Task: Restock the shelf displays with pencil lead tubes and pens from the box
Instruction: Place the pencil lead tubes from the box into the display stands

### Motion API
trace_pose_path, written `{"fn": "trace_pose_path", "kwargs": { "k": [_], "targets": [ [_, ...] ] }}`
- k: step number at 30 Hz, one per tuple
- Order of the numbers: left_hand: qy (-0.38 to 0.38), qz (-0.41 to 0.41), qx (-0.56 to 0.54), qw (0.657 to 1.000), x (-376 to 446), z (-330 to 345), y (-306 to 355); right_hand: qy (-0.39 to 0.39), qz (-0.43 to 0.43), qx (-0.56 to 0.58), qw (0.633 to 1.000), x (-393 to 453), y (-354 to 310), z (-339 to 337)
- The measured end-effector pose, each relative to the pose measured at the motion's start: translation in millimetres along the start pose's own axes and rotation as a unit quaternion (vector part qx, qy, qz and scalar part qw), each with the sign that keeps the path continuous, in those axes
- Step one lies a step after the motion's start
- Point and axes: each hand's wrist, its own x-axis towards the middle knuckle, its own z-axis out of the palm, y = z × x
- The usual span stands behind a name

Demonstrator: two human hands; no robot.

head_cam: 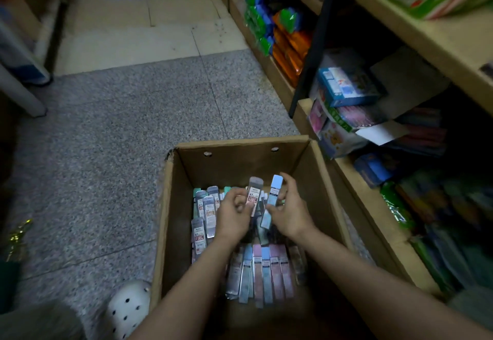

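Note:
An open cardboard box (pixel 241 159) stands on the floor beside the shelves, and both my hands are inside it. Several pencil lead tubes (pixel 262 270) lie packed on its bottom in grey, blue and pink. My left hand (pixel 233 215) pinches a grey tube (pixel 254 195) with a red and white label and holds it upright. Just to its right, my right hand (pixel 289 210) grips a light blue tube (pixel 274 190), also upright. More grey tubes (pixel 204 214) lie by the box's left wall.
Wooden shelves (pixel 378 206) run along the right, packed with coloured boxes and packets (pixel 346 86). Grey speckled floor (pixel 106 139) stretches left of the box. A white perforated clog (pixel 128 307) sits at the box's near left corner. A black upright post (pixel 314 54) divides the shelving.

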Motion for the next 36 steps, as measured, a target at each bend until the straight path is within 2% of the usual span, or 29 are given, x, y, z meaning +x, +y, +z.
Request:
{"fn": "trace_pose_path", "kwargs": {
  "k": [4,9,12,17,23,29,34,36],
  "targets": [
    [-0.095,0.046,-0.049,0.993,-15.0,-1.5,61.9,0.039,-0.040,-0.002,0.998,-22.0,-36.6,-42.1],
    [-0.228,0.122,-0.008,0.966,-31.7,-0.5,155.6,0.105,-0.117,-0.065,0.985,-56.4,-83.7,-118.4],
    [-0.283,0.185,0.007,0.941,-46.2,11.5,202.7,0.147,-0.153,-0.059,0.976,-77.7,-105.4,-161.2],
    [-0.360,0.188,-0.043,0.913,-73.8,35.5,237.1,0.211,-0.154,-0.024,0.965,-110.9,-124.3,-214.0],
    [-0.387,0.182,-0.115,0.897,-95.4,73.8,255.2,0.273,-0.140,-0.053,0.950,-150.3,-125.6,-261.8],
    [-0.414,0.172,-0.141,0.882,-103.1,93.4,266.1,0.309,-0.131,-0.041,0.941,-172.0,-125.8,-288.9],
    [-0.431,0.161,-0.168,0.872,-101.0,104.1,271.3,0.344,-0.126,-0.105,0.925,-182.9,-147.7,-326.3],
    [-0.434,0.160,-0.182,0.868,-97.7,107.1,272.4,0.377,-0.133,-0.157,0.903,-187.9,-163.4,-354.0]
  ]
}}
